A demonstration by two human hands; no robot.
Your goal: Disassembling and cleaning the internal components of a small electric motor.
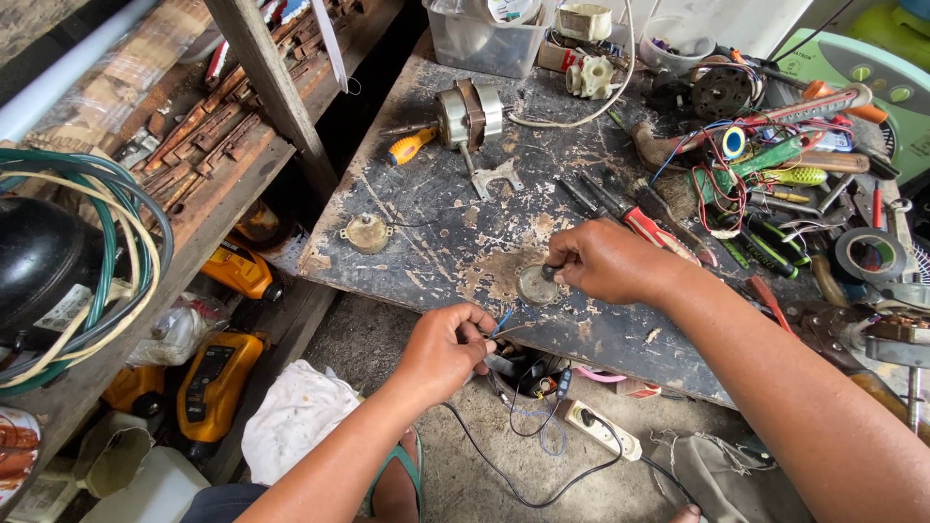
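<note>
The right hand (pixel 605 260) is reaching in from the right with its fingers curled, pinching the knob or shaft of a small round metal motor (pixel 536 285) that is lying flat on the worn bench (pixel 436 242) near its front edge. The left hand (pixel 444 349) is hovering just below that edge, fingers closed around thin wires (pixel 502 323) that are leading up toward the motor, blue and dark strands poking out to the right. The motor is sitting disc-face up, so its axis is pointing upward toward the camera; a second similar round part (pixel 366 232) is lying well apart to the left.
</note>
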